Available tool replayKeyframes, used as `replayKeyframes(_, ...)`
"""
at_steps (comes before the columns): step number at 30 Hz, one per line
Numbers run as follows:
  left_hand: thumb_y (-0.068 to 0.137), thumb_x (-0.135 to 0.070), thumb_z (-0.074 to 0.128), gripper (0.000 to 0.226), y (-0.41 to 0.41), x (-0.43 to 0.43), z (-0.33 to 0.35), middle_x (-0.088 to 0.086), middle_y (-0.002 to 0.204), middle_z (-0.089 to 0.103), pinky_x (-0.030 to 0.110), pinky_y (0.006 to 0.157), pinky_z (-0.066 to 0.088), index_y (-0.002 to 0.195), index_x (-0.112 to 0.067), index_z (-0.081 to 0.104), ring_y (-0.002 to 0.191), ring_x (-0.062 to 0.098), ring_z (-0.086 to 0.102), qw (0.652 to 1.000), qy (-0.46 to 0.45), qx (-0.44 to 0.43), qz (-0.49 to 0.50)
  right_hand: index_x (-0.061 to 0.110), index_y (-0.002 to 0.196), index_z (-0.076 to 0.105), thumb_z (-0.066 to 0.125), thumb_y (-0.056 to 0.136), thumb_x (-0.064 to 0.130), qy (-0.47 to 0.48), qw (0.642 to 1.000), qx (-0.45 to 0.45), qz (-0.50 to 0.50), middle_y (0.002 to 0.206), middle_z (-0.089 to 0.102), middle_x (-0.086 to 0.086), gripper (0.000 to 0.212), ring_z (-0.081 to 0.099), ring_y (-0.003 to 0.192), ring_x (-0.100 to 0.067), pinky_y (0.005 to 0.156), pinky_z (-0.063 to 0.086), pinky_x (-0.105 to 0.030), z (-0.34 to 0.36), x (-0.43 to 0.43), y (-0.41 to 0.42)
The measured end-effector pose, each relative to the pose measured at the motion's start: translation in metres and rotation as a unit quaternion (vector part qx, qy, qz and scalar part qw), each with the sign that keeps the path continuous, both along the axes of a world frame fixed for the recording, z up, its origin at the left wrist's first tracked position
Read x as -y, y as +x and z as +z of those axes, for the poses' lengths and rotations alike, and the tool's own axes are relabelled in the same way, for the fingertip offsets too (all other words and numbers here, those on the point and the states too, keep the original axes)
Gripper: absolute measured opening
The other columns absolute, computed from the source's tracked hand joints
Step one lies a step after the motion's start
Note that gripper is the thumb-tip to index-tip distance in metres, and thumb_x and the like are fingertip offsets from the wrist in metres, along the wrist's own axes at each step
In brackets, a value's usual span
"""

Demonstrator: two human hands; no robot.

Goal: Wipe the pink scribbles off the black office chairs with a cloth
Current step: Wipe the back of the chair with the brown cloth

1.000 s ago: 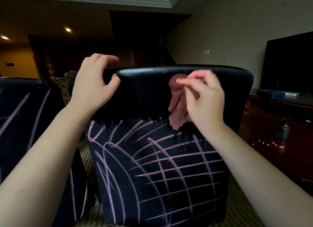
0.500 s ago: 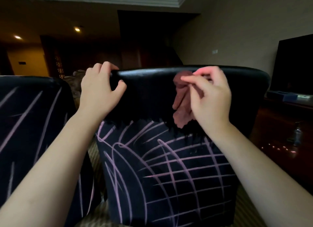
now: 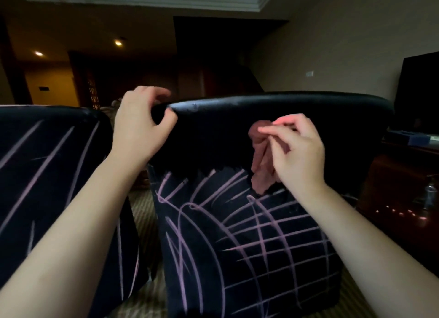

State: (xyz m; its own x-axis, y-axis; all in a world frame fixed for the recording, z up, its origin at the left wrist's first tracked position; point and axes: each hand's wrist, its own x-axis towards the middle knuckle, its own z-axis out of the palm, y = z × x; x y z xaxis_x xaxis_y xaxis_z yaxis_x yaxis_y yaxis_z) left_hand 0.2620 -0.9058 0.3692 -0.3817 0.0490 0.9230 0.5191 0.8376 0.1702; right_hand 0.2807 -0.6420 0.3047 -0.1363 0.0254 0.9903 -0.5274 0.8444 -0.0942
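Against glossy chair (image 3: 285, 111), crumpled cloth (image 3: 260, 168)

The right hand (image 3: 299, 156) pinches cloth (image 3: 260, 162) — against chair (image 3: 232, 132).

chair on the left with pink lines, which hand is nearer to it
Left. The left hand grips the middle chair by its corner, beside the left chair; the right hand holds the cloth farther right.

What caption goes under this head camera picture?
Right hand pinches a brown cloth against the scribbled black chair; left hand curls round its top corner.
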Motion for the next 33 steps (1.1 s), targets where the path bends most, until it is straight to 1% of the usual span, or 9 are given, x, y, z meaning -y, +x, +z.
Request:
replayKeyframes(7, 0.085, -0.028, 0.06, 0.027, 0.002, -0.002, -0.015, 0.001, 0.102, 0.051, 0.022, 0.083, 0.03, 0.106, -0.013, 0.056, 0.103, 0.021, 0.048, 0.997, 0.073, 0.018, 0.005, 0.016, 0.091, 0.076, 0.068, 0.075, -0.002, 0.14, 0.98, 0.143, 0.001, 0.095, 0.058, -0.002, 0.025, 0.058, 0.088, -0.023, 0.061, 0.055, -0.04, -0.07, 0.011, -0.009)
replayKeyframes(12, 0.084, -0.03, 0.061, 0.025, 0.005, -0.004, -0.014, -0.002, 0.1, 0.048, 0.02, 0.081, 0.029, 0.104, -0.015, 0.056, 0.101, 0.018, 0.048, 0.997, 0.077, 0.015, 0.0, 0.013, 0.094, 0.076, 0.064, 0.083, 0.0, 0.011, 0.999, 0.009, 0.038, 0.095, 0.059, -0.005, 0.021, 0.058, 0.089, -0.025, 0.079, 0.049, -0.033, -0.003, 0.016, 0.008)
replayKeyframes(15, 0.086, -0.033, 0.06, 0.029, 0.008, -0.006, -0.019, -0.003, 0.103, 0.049, 0.02, 0.084, 0.029, 0.11, -0.017, 0.057, 0.103, 0.015, 0.047, 0.998, 0.06, 0.004, -0.003, 0.011, 0.097, 0.075, 0.063, 0.084, 0.0, 0.007, 0.999, -0.012, 0.047, 0.097, 0.059, -0.008, 0.021, 0.058, 0.09, -0.025, 0.08, 0.048, -0.032, -0.001, 0.027, 0.001)
replayKeyframes(20, 0.09, -0.027, 0.06, 0.044, 0.011, 0.008, -0.032, -0.008, 0.123, 0.052, 0.023, 0.098, 0.043, 0.132, -0.021, 0.05, 0.115, 0.004, 0.05, 0.988, 0.1, 0.031, -0.11, 0.017, 0.096, 0.075, 0.068, 0.076, -0.003, 0.121, 0.981, 0.148, 0.043, 0.098, 0.057, 0.0, 0.029, 0.058, 0.09, -0.02, 0.066, 0.055, -0.039, -0.09, 0.035, -0.016)
replayKeyframes(22, 0.089, -0.029, 0.062, 0.048, 0.008, 0.013, -0.04, -0.006, 0.127, 0.053, 0.022, 0.098, 0.045, 0.134, -0.021, 0.047, 0.115, 0.004, 0.052, 0.979, 0.144, 0.062, -0.13, 0.019, 0.094, 0.075, 0.069, 0.077, -0.002, 0.117, 0.98, 0.152, 0.057, 0.097, 0.057, 0.004, 0.028, 0.057, 0.091, -0.016, 0.071, 0.054, -0.035, -0.087, 0.031, -0.012)
replayKeyframes(25, 0.09, -0.031, 0.063, 0.035, 0.009, 0.009, -0.05, -0.006, 0.113, 0.06, 0.005, 0.077, 0.044, 0.121, -0.017, 0.054, 0.095, -0.004, 0.057, 0.968, 0.192, 0.112, -0.119, 0.014, 0.094, 0.076, 0.066, 0.081, -0.002, 0.051, 0.995, 0.058, 0.062, 0.096, 0.059, -0.003, 0.023, 0.057, 0.089, -0.023, 0.08, 0.047, -0.031, -0.044, 0.031, -0.002)
replayKeyframes(28, 0.09, -0.026, 0.063, 0.022, 0.011, -0.001, -0.054, -0.013, 0.096, 0.057, 0.002, 0.059, 0.041, 0.109, -0.018, 0.054, 0.075, -0.018, 0.054, 0.959, 0.225, 0.119, -0.121, 0.011, 0.098, 0.076, 0.064, 0.084, -0.001, -0.005, 0.998, 0.004, 0.06, 0.097, 0.06, -0.008, 0.022, 0.058, 0.09, -0.025, 0.082, 0.048, -0.032, -0.007, 0.033, -0.002)
replayKeyframes(30, 0.09, -0.025, 0.062, 0.019, 0.012, -0.004, -0.052, -0.015, 0.094, 0.056, 0.002, 0.057, 0.04, 0.106, -0.022, 0.052, 0.073, -0.019, 0.052, 0.954, 0.242, 0.122, -0.127, 0.012, 0.099, 0.075, 0.064, 0.084, -0.001, 0.014, 0.998, 0.019, 0.055, 0.098, 0.059, -0.008, 0.023, 0.058, 0.09, -0.025, 0.081, 0.048, -0.033, -0.016, 0.038, -0.007)
replayKeyframes(33, 0.089, -0.028, 0.062, 0.018, 0.014, -0.004, -0.049, -0.016, 0.096, 0.058, 0.002, 0.057, 0.04, 0.104, -0.026, 0.053, 0.078, -0.006, 0.056, 0.946, 0.253, 0.141, -0.145, 0.015, 0.1, 0.074, 0.068, 0.079, -0.003, 0.113, 0.987, 0.11, 0.043, 0.098, 0.059, -0.004, 0.028, 0.055, 0.089, -0.023, 0.069, 0.052, -0.04, -0.068, 0.046, -0.012)
